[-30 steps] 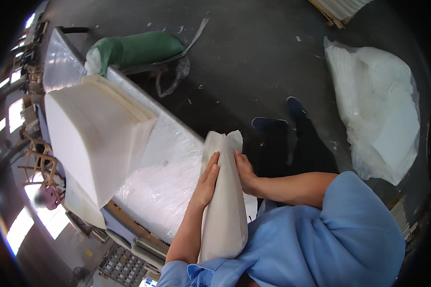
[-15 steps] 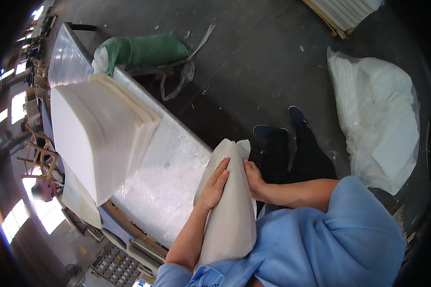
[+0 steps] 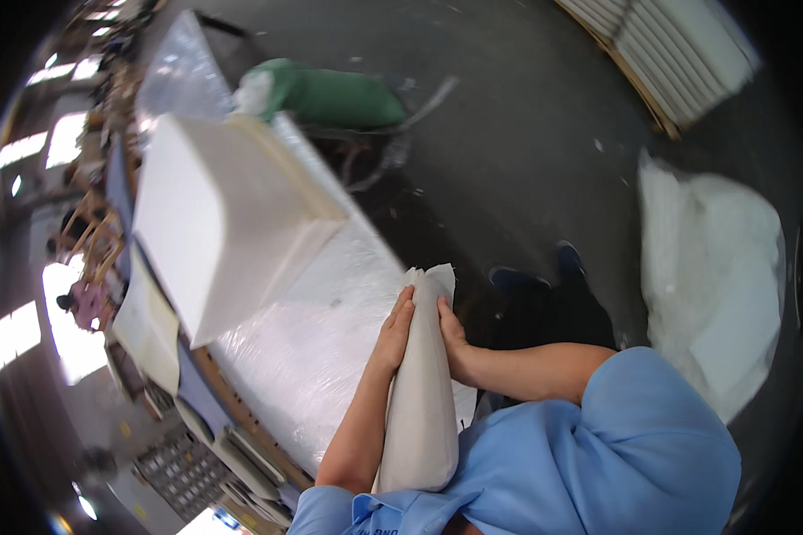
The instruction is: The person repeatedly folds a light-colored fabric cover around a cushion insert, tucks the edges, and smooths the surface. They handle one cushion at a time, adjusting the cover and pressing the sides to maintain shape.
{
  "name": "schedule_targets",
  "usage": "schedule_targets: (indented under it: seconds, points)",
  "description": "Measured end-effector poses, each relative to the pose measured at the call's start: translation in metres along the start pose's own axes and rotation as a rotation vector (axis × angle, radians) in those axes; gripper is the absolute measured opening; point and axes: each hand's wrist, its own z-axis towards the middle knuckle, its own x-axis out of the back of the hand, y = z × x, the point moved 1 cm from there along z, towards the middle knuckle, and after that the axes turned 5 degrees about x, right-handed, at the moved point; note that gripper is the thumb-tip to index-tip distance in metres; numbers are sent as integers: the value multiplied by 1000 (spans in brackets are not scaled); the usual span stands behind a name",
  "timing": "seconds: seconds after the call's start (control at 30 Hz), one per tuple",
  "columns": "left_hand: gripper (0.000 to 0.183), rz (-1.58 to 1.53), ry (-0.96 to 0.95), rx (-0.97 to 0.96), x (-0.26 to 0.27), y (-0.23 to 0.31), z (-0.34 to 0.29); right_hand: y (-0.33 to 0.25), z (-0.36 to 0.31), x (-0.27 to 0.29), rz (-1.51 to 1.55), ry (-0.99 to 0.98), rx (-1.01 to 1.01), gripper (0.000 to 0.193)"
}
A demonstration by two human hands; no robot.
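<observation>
A beige fabric-covered cushion (image 3: 421,410) stands on its edge against my front, its far end showing loose open cloth flaps. On its left side lies my left hand (image 3: 395,332), fingers together and pointing away from me. My right hand (image 3: 452,337) presses the opposite side near the far end. The cushion is held between both palms, at the near edge of a table (image 3: 303,357) wrapped in clear film. What fills the cover is hidden.
A stack of white foam sheets (image 3: 241,223) occupies the table to the left. Beyond it is a green bundle (image 3: 339,96). A clear bag of white sheets (image 3: 705,267) lies on the right floor; white panels (image 3: 678,53) are far right. Another person (image 3: 89,303) is far left.
My hands have come closer together, and the cushion between them looks narrower. The table, foam stack and green bundle have shifted right in the view.
</observation>
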Motion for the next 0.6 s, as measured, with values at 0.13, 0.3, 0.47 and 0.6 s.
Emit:
schedule_targets:
  seconds: [0.13,0.3,0.47,0.6]
  points:
    - [62,-197,308,-121,48,31,-82,40,-24,-65,-234,-202,64,85]
    - [61,-601,684,-433,79,44,-191,86,-76,-143,-574,-591,241,68]
    - [60,-873,937,-791,87,13,-237,131,-89,-181,-869,-885,439,57]
    - [60,-1052,1023,-797,77,-16,-216,135,-54,-178,-1221,-959,748,54]
